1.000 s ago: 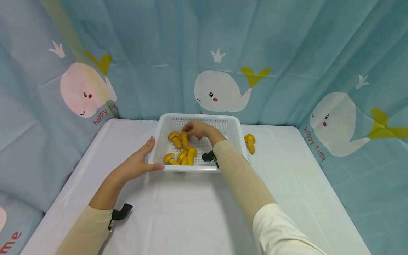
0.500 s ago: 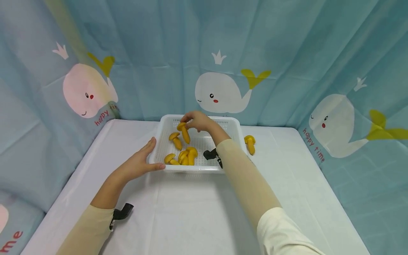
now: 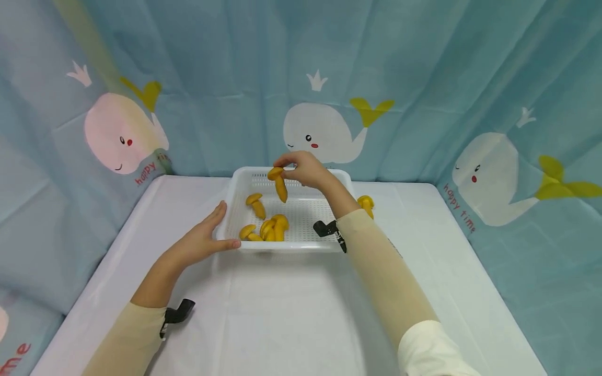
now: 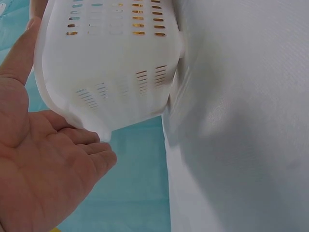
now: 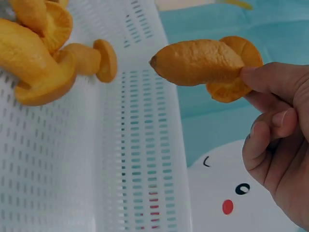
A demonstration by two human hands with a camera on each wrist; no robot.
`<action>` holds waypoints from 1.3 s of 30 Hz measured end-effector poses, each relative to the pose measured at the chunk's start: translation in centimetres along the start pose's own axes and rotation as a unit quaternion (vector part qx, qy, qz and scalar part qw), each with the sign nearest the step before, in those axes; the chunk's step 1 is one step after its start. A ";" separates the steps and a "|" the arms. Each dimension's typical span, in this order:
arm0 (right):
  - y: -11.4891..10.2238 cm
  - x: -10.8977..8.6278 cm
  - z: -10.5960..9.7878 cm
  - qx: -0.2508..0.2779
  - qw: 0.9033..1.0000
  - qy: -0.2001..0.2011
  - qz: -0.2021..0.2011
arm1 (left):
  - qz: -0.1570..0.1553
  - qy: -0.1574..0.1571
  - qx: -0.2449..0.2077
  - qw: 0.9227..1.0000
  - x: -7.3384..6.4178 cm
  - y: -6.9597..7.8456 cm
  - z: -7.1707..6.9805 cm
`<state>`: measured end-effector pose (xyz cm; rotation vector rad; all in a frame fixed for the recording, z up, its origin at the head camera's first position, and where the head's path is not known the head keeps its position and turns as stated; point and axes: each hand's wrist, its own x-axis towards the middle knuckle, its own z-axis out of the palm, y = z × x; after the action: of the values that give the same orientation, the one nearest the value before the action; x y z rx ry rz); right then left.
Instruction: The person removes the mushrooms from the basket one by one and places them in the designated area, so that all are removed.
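My right hand [image 3: 305, 169] pinches a yellow mushroom [image 3: 280, 187] near its cap, stem hanging down, over the back part of the white perforated basket [image 3: 305, 245]. In the right wrist view, thumb and finger hold that mushroom [image 5: 200, 63] where cap meets stem. My left hand [image 3: 197, 243] rests at the basket's left front corner, thumb on the front rim and fingers spread along the left side. The left wrist view shows this palm [image 4: 48, 164] beside the basket wall [image 4: 106, 58]. Several more yellow mushrooms [image 3: 274, 228] lie in the basket's left half.
Another yellow mushroom [image 3: 366, 202] lies on the white table [image 3: 282, 303] just right of the basket, partly hidden by my right sleeve. A blue curtain [image 3: 226, 78] with printed whales hangs behind and along both sides.
My right hand has lifted one mushroom up from the basket floor and moved it slightly to the right and back. The left hand stays at the basket corner.
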<state>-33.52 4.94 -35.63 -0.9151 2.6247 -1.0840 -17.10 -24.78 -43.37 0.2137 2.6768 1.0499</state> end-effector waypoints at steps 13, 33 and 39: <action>0.7 -5.6 -1.6 0.029 0.998 0.055 -0.016 | -0.001 -0.002 -0.012 1.000 0.3 -0.3 0.4; 3.0 -15.4 -3.3 0.081 0.978 0.192 -0.031 | 0.004 0.006 -0.005 1.000 0.5 0.0 0.1; 4.1 -17.8 -3.0 0.078 0.961 0.248 -0.093 | -0.010 0.003 -0.006 1.000 0.0 0.1 0.4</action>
<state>-22.29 19.56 -37.69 -0.9740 2.8074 -1.7425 -16.97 -24.49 -43.56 0.1815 2.6719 1.0612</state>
